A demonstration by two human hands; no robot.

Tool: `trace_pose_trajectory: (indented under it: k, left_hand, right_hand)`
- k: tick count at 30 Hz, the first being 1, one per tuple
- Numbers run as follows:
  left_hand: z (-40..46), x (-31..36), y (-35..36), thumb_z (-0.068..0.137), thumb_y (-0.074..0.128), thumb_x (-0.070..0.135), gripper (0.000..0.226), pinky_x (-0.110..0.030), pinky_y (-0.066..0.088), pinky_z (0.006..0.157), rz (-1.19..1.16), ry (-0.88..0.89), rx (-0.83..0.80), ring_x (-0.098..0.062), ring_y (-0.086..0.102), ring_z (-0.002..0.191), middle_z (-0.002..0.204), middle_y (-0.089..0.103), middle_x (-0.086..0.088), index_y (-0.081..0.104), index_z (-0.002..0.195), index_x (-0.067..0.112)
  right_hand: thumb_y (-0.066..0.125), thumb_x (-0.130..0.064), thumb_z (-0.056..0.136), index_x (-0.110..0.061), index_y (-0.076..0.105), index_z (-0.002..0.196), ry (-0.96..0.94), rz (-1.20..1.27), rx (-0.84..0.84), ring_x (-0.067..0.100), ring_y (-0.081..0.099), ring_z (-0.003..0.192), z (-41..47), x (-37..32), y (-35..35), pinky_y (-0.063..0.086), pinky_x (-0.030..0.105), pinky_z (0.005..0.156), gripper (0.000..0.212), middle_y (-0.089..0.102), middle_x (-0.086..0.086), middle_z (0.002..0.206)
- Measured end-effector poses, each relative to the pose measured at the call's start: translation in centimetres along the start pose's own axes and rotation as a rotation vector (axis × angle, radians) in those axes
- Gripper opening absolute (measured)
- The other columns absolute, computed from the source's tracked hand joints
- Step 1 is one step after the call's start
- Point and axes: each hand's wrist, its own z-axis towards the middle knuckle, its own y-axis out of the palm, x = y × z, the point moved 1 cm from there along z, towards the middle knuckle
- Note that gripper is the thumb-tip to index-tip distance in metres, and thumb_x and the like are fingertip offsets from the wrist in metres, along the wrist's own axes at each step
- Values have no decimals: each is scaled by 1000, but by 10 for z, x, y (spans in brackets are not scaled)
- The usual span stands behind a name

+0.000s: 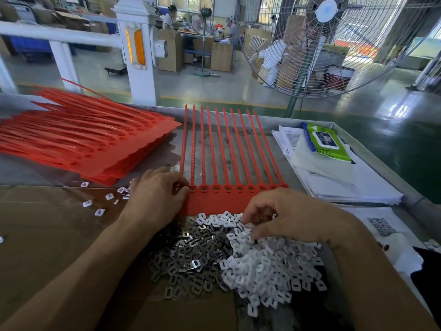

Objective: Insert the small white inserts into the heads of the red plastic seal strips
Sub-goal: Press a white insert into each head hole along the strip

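Factory floor behind, with a big fan [327,44] and a white post [138,51] past the desk [35,230], which is where my attention stays. A joined row of red seal strips [224,199] lies flat ahead of me, tails pointing away, heads in a line along the near edge. My left hand [157,194] rests on the leftmost head, fingers curled and pinching at it; I cannot tell whether an insert sits under the fingertips. My right hand [286,216] is loosely curled with its fingertips down in the pile of white inserts [262,263], seemingly picking one out. Darker metal clips [188,254] lie mixed in just to the left, so I'd pick from the white side only. To do this well, I judge I should pin the row steady with the left, seat each insert squarely, and work head by head rightward. A stack of further strips [90,142] waits on the left.
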Motion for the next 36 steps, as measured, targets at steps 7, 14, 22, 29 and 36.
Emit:
trace_pose_trajectory:
  k: [7, 14, 22, 29, 36]
  left_hand:
    - [-2, 1, -2, 93, 62, 41, 16, -43, 29, 95, 25, -3, -21, -15, 48, 109, 98, 52, 18, 71, 106, 38]
    - [-5, 5, -7, 94, 61, 43, 23, -43, 28, 105, 38, 15, 17, -16, 46, 125, 129, 56, 12, 69, 115, 37]
    - [-13, 29, -16, 90, 67, 40, 11, -39, 45, 97, -204, 227, -4, -1, 59, 98, 95, 66, 20, 73, 98, 34]
    - [-23, 50, -13, 80, 76, 43, 16, -21, 49, 78, -409, 351, -142, -6, 64, 92, 90, 68, 18, 70, 88, 31]
    - [-21, 47, -5, 81, 75, 47, 16, -28, 51, 77, -402, 354, -71, -9, 64, 91, 89, 66, 16, 66, 88, 36]
  right_hand:
    - [80, -33, 89, -40, 77, 89, -63, 110, 79, 4, 68, 72, 5, 2, 4, 53, 18, 67, 8, 74, -13, 85]
    - [74, -28, 95, -31, 75, 90, -41, 312, 169, 1, 62, 63, 9, 1, 8, 49, 15, 58, 6, 70, -11, 74]
    - [71, -27, 98, -26, 75, 91, -1, 540, 236, 17, 56, 58, 18, -4, 19, 47, 25, 50, 9, 67, 3, 68]
    - [72, -34, 97, -29, 76, 92, 8, 659, 281, 15, 50, 53, 24, -7, 29, 42, 23, 48, 8, 65, 4, 66]
    - [74, -30, 95, -27, 76, 91, -40, 711, 298, 19, 49, 52, 29, -10, 33, 44, 27, 48, 6, 63, 4, 65]
